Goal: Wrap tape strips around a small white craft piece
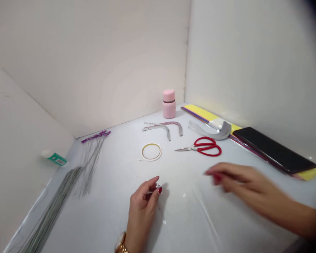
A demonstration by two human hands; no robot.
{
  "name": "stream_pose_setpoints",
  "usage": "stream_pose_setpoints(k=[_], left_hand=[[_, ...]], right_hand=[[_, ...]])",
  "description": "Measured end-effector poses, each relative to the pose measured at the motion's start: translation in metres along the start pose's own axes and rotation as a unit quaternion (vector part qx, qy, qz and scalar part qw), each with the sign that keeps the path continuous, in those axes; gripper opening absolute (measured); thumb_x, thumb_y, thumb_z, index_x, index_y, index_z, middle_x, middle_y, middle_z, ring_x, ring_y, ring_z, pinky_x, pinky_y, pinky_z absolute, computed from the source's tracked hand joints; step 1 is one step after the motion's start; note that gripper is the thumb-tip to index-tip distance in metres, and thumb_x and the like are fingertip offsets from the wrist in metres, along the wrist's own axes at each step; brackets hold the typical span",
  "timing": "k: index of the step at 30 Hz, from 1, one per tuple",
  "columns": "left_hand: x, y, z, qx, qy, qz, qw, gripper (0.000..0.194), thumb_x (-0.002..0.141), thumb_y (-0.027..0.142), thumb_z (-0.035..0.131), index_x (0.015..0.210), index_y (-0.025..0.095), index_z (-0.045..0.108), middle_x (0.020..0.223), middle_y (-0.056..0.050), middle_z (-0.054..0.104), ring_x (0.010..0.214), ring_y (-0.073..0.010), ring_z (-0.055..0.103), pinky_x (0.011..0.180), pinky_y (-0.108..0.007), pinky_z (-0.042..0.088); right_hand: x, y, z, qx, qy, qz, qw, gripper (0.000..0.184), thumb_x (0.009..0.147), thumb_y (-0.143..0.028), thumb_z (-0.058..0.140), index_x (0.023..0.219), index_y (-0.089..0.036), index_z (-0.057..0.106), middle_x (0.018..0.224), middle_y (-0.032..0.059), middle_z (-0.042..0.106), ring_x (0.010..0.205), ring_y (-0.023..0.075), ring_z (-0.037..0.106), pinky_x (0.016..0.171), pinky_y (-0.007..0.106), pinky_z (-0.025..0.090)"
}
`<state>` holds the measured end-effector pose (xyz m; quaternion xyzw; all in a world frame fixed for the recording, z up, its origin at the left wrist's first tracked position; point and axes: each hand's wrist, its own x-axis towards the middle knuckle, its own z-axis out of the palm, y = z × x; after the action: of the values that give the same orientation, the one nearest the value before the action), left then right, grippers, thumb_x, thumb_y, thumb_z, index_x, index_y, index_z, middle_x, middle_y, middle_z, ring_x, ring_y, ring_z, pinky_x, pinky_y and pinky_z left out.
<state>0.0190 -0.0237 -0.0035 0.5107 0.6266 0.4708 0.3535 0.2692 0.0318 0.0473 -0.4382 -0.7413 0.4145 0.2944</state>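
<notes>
My left hand [144,200], with a gold watch [121,243] at its wrist, is above the white tabletop. Its thumb and fingers pinch a small white piece [158,185], mostly covered by the fingertips. To the right, my right hand [239,182] is blurred by motion. Thumb and index finger are drawn close together there, and what they hold, if anything, cannot be made out. Beyond the hands lie a thin roll of white tape [161,154] with a yellow core and a pair of red-handled scissors [209,151], blades pointing left.
Curved tubes [177,125] and a pink bottle [169,107] are at the back. A grey-white curved strip [222,133], coloured sheets [200,111] and a black phone [274,149] line the right wall. Wire stems [60,196], purple-tipped pieces [96,136] and a green-labelled tube [57,159] sit left.
</notes>
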Motion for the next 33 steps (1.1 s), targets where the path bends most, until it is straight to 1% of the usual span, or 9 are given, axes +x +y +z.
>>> stream_pose_setpoints(k=[3, 6, 8, 13, 17, 21, 26, 30, 33], left_hand=[[-0.002, -0.001, -0.002, -0.024, 0.011, -0.024, 0.999, 0.022, 0.078, 0.029, 0.056, 0.094, 0.016, 0.063, 0.08, -0.005, 0.066, 0.068, -0.0153, 0.061, 0.062, -0.024, 0.048], [0.0, -0.004, -0.004, -0.058, -0.001, -0.023, 0.998, 0.018, 0.079, 0.028, 0.055, 0.09, 0.016, 0.063, 0.084, -0.007, 0.068, 0.077, -0.0177, 0.063, 0.07, -0.026, 0.049], [0.002, -0.006, -0.005, -0.068, 0.0, -0.023, 0.997, 0.018, 0.079, 0.027, 0.055, 0.09, 0.015, 0.063, 0.084, -0.008, 0.069, 0.078, -0.0181, 0.063, 0.071, -0.027, 0.049], [0.008, -0.008, -0.004, -0.051, 0.013, -0.02, 0.998, 0.017, 0.076, 0.026, 0.059, 0.086, 0.015, 0.065, 0.079, -0.007, 0.069, 0.072, -0.0174, 0.063, 0.065, -0.025, 0.05], [0.01, -0.005, 0.001, -0.045, 0.026, -0.008, 0.999, 0.013, 0.074, 0.025, 0.06, 0.08, 0.015, 0.067, 0.072, -0.006, 0.069, 0.065, -0.0165, 0.063, 0.06, -0.024, 0.049], [0.009, -0.005, 0.004, -0.021, 0.04, 0.013, 0.999, 0.01, 0.073, 0.024, 0.06, 0.077, 0.018, 0.068, 0.067, -0.004, 0.067, 0.06, -0.0143, 0.06, 0.055, -0.022, 0.046], [0.007, -0.006, 0.006, -0.079, 0.016, -0.031, 0.996, 0.014, 0.071, 0.025, 0.063, 0.082, 0.017, 0.067, 0.069, -0.005, 0.067, 0.061, -0.015, 0.06, 0.055, -0.022, 0.047], [0.006, -0.005, 0.005, -0.104, 0.025, -0.03, 0.994, 0.013, 0.07, 0.023, 0.064, 0.081, 0.019, 0.069, 0.07, -0.004, 0.067, 0.061, -0.0135, 0.06, 0.055, -0.02, 0.046], [0.006, -0.006, 0.004, -0.104, 0.022, -0.021, 0.994, 0.013, 0.072, 0.024, 0.063, 0.082, 0.019, 0.069, 0.072, -0.004, 0.067, 0.064, -0.0137, 0.06, 0.057, -0.02, 0.046]], right_hand=[[0.046, -0.017, 0.056, 0.03, -0.177, -0.019, 0.984, 0.018, 0.086, -0.029, 0.043, 0.088, -0.018, 0.058, 0.068, 0.0005, 0.057, 0.055, 0.0104, 0.05, 0.048, 0.021, 0.039], [0.065, -0.018, 0.097, 0.063, -0.175, -0.057, 0.981, 0.021, 0.087, -0.031, 0.042, 0.077, -0.016, 0.054, 0.062, -0.0023, 0.05, 0.054, 0.0086, 0.045, 0.05, 0.019, 0.037], [0.066, -0.012, 0.108, 0.105, -0.159, -0.05, 0.98, 0.024, 0.089, -0.033, 0.039, 0.076, -0.016, 0.05, 0.059, -0.0032, 0.047, 0.054, 0.0083, 0.044, 0.051, 0.019, 0.037], [0.064, 0.004, 0.105, 0.182, -0.18, -0.004, 0.967, 0.029, 0.088, -0.039, 0.039, 0.077, -0.015, 0.049, 0.063, -0.0016, 0.048, 0.054, 0.0081, 0.044, 0.051, 0.02, 0.037], [0.07, 0.008, 0.102, 0.169, -0.207, 0.009, 0.964, 0.027, 0.088, -0.036, 0.04, 0.076, -0.015, 0.049, 0.061, -0.0023, 0.048, 0.052, 0.0078, 0.042, 0.05, 0.019, 0.035], [0.071, 0.008, 0.098, 0.125, -0.224, -0.018, 0.966, 0.024, 0.089, -0.032, 0.038, 0.075, -0.016, 0.05, 0.058, -0.003, 0.045, 0.054, 0.0085, 0.041, 0.05, 0.019, 0.034], [0.072, 0.007, 0.096, 0.198, -0.254, 0.028, 0.946, 0.027, 0.088, -0.037, 0.039, 0.072, -0.016, 0.047, 0.055, -0.004, 0.043, 0.049, 0.0078, 0.039, 0.049, 0.02, 0.033], [0.073, 0.005, 0.097, 0.27, -0.237, 0.071, 0.931, 0.028, 0.086, -0.04, 0.043, 0.074, -0.015, 0.046, 0.06, -0.0032, 0.046, 0.048, 0.0069, 0.04, 0.047, 0.02, 0.033], [0.073, 0.004, 0.098, 0.269, -0.223, 0.064, 0.935, 0.027, 0.086, -0.04, 0.043, 0.078, -0.015, 0.048, 0.062, -0.0025, 0.046, 0.052, 0.0077, 0.042, 0.05, 0.02, 0.035]])
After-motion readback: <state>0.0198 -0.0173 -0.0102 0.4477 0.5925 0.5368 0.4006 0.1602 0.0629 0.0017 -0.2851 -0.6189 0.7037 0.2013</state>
